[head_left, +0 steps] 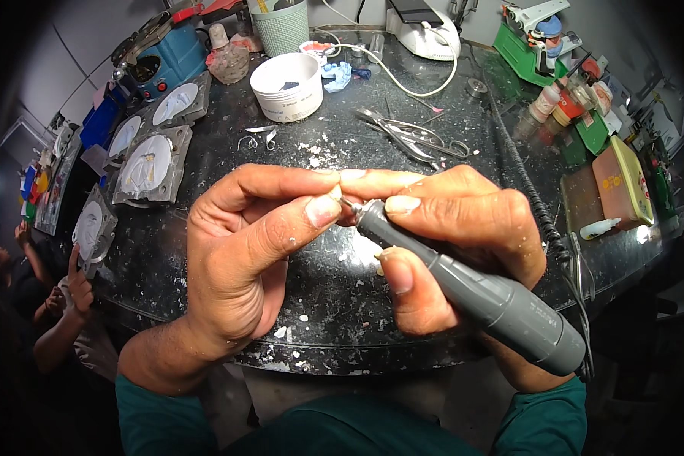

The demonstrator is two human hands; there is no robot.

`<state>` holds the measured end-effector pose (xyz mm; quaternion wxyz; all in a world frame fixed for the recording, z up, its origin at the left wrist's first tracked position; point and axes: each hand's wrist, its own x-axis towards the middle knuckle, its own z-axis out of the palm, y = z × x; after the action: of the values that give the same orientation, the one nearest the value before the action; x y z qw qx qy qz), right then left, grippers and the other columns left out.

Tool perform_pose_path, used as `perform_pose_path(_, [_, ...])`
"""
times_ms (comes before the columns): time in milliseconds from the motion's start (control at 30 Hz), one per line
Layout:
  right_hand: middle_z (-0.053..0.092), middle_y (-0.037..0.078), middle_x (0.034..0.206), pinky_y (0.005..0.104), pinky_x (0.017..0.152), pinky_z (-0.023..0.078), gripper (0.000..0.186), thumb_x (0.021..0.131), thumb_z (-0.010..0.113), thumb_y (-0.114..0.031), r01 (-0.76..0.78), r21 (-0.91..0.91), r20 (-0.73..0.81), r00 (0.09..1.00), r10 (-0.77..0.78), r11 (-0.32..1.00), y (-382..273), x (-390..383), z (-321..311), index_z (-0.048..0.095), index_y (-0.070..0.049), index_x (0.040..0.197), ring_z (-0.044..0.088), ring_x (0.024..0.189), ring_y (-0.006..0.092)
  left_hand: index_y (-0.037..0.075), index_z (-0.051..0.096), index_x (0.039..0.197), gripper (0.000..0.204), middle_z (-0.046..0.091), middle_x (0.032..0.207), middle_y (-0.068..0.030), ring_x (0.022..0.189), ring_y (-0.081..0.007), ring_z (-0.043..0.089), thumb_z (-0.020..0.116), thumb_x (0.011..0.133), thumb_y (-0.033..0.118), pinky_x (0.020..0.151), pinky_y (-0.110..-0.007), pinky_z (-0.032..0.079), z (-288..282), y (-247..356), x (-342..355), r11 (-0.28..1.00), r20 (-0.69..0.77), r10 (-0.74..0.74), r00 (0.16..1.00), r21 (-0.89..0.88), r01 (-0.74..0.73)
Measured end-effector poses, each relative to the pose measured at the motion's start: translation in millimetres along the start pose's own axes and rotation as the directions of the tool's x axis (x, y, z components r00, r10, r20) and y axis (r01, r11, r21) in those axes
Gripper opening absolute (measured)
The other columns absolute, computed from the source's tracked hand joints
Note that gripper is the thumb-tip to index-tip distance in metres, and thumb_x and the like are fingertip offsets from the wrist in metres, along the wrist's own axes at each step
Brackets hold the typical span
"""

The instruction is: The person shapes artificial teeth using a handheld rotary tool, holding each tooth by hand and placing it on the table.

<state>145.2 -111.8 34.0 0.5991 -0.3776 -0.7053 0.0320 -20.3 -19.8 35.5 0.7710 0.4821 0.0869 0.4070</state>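
Observation:
My right hand grips a dark grey rotary handpiece, its thick end toward the lower right and its narrow metal tip toward the upper left. The tip meets the fingertips of my left hand, whose thumb and forefinger are pinched together. Whatever sits in that pinch is tiny and mostly covered by the fingers; a pale speck shows there. Both hands are raised over the near part of the black worktop, with the right forefinger touching the left one. From the handpiece's rear, a black cord coils up along the right.
Beyond my hands stand a white tub, metal pliers and blue scraps. Metal flasks with white plaster line the left. A yellowish box and green bins are right. Another person's hand shows far left.

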Motion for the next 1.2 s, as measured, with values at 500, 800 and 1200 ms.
perform_pose_path(500, [0.064,0.028,0.108,0.0366,0.081,0.057,0.031,0.090,0.069,-0.011,-0.112,0.066,0.018,0.994,0.111,0.992,-6.9,-2.7,-3.1,0.047,-0.005,0.111,0.067,0.094,0.0270,-0.002,0.067,0.106,0.018,0.071,0.095,-0.0186,0.091,-0.0241,0.070,0.063,0.088,0.001,0.090,-0.038,0.054,1.2,1.0,-1.2,0.990,-0.010,-0.093,0.996,-0.103,0.092])
perform_pose_path(800, [0.062,0.017,0.093,0.0372,0.078,0.058,0.032,0.089,0.070,-0.013,-0.111,0.028,0.024,0.994,0.110,0.993,-7.7,0.0,-4.0,0.047,-0.004,0.109,0.068,0.100,0.0323,-0.003,0.066,0.105,0.017,0.071,0.096,-0.0186,0.091,-0.0238,0.069,0.062,0.088,0.000,0.089,-0.037,0.055,0.5,-0.1,-0.4,0.992,0.008,-0.076,0.997,-0.102,0.076])
perform_pose_path(1200, [0.065,0.025,0.103,0.0372,0.082,0.055,0.031,0.088,0.068,-0.009,-0.104,0.010,0.037,0.994,0.103,0.995,-8.6,0.8,-4.0,0.047,-0.003,0.109,0.066,0.097,0.0279,-0.002,0.067,0.106,0.018,0.071,0.096,-0.0178,0.090,-0.0225,0.069,0.063,0.088,0.001,0.089,-0.037,0.054,3.1,1.2,-1.2,0.993,-0.028,-0.101,0.994,-0.072,0.099])
